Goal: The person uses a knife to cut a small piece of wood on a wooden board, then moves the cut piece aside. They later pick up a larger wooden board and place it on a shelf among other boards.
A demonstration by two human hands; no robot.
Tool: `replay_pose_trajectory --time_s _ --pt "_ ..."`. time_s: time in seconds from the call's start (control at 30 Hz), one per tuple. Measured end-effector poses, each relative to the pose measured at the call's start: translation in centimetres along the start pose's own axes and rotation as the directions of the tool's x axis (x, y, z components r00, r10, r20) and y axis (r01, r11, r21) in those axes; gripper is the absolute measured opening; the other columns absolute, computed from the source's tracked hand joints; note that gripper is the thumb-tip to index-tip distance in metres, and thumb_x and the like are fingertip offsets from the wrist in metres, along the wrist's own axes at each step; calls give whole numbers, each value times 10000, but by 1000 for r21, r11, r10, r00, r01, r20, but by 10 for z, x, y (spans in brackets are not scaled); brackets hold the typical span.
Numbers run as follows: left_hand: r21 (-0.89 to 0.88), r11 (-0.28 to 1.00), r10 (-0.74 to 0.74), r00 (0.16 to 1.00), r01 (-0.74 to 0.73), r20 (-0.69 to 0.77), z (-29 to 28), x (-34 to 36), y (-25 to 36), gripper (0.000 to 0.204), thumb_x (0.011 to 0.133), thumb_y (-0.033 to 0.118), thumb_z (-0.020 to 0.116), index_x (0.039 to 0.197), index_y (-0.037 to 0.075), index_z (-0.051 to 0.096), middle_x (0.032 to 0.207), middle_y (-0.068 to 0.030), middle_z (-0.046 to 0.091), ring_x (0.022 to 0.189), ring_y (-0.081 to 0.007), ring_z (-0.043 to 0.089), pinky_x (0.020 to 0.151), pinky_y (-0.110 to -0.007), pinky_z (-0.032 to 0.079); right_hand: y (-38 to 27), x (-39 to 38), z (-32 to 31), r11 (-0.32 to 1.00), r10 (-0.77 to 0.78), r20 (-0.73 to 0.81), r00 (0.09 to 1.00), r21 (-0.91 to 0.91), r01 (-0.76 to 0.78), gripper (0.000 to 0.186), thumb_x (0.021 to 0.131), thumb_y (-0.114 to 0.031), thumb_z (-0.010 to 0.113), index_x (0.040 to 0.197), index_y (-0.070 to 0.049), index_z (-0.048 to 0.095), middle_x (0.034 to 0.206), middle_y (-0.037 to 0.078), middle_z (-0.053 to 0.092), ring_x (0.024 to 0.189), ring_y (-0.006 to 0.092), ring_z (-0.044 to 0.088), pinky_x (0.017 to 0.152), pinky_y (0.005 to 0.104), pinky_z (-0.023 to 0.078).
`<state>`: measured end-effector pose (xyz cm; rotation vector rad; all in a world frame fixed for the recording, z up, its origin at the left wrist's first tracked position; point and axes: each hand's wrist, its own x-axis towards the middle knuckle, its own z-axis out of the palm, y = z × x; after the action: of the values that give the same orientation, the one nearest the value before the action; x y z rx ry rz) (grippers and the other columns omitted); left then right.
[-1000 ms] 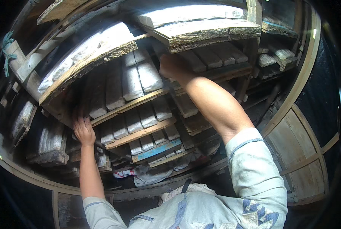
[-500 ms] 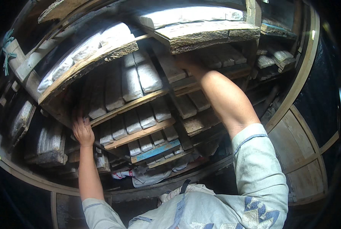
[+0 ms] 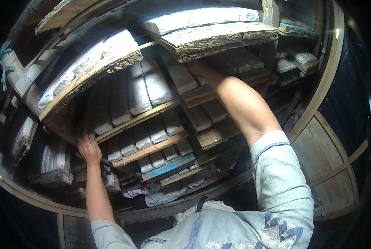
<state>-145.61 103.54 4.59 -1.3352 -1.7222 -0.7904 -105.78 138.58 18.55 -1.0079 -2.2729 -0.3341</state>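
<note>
My left hand (image 3: 89,148) is raised to the left end of a wooden shelf board (image 3: 140,119), its fingers stretched upward into shadow beside a long, pale wrapped block (image 3: 103,112). The fingertips are dim, and I cannot make out exactly what they touch. On that same tier, more long blocks (image 3: 157,88) in shiny, greyish wrapping lie side by side. My right arm reaches in beneath a rough-edged upper plank (image 3: 227,39). There my right hand (image 3: 199,69) is in deep shade near another wrapped block (image 3: 179,76), and its fingers are hidden.
Brightly lit wrapped blocks (image 3: 202,18) lie on the upper planks. Lower tiers hold more blocks (image 3: 156,128), one edged by a blue-painted board (image 3: 169,167). A whitish cloth (image 3: 164,195) hangs below. To the right stand a wooden post (image 3: 270,12) and a wood-framed panel (image 3: 324,153).
The shelves sit slightly farther left in the view. Both arms keep nearly the same pose, with the left hand at the shelf end and the right hand under the upper plank.
</note>
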Motion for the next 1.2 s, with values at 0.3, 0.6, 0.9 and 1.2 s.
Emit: replay_pose_trajectory --time_s 0.3,0.6,0.9,1.2 --pt "-51 998 -22 999 24 39 -4 5 10 475 1068 334 425 1437 45 498 1451 -229 501 1312 -449 461 1084 -495 367 4 -2 -4 1000 -20 -15 1000 3 20 242 885 -227 592 958 -56 746 1022 159 729 1002 334 702 883 453 547" --pt "-12 1000 -25 999 26 46 -1 1 0 471 1068 325 410 1377 -15 519 1371 -263 546 1241 -479 486 1060 -506 370 74 -32 -32 995 -45 16 999 -93 47 239 886 -236 590 932 -66 751 994 148 733 992 322 704 883 446 544" --pt "116 991 66 998 -66 4 17 -13 -35 459 1048 296 462 1383 -12 521 1357 -281 553 1226 -485 501 1040 -517 379 62 -28 -24 998 -4 -47 999 -68 0 239 886 -245 589 907 -76 757 966 136 737 981 310 706 882 440 542" --pt "74 997 22 998 -25 52 23 -16 -51 486 1068 337 401 1263 -73 573 1332 -299 562 1220 -526 482 1094 -541 344 82 -31 -34 997 -46 -79 996 -67 40 242 887 -254 587 881 -87 762 938 125 741 970 298 708 882 434 540"
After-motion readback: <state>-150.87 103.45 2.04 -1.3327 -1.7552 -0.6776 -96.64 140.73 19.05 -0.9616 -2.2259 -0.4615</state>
